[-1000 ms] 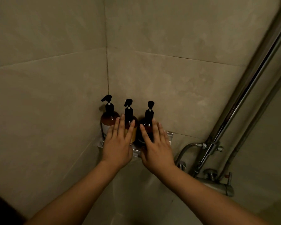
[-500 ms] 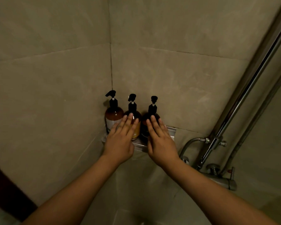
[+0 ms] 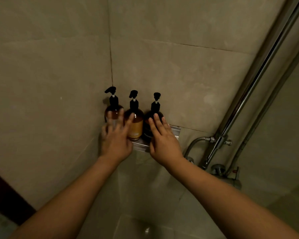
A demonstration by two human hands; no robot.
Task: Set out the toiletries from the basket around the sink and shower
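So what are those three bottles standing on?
The three pump bottles stand on a small metal shelf in the shower corner. The left hand and right hand cover most of it, so only its front edge and right end show.

Dim, warm-brown light throughout, with no visible source. Faint highlights along the chrome shower pipe (image 3: 259, 87) up and right of the grips. Motion blur smearing the left hand (image 3: 116, 137), its fingers ghosted; right hand (image 3: 163, 140) sharper. Soft shadow behind the pump bottles (image 3: 134, 118). Wide-angle bending of straight lines toward the edges. Grainy, muddy corners.
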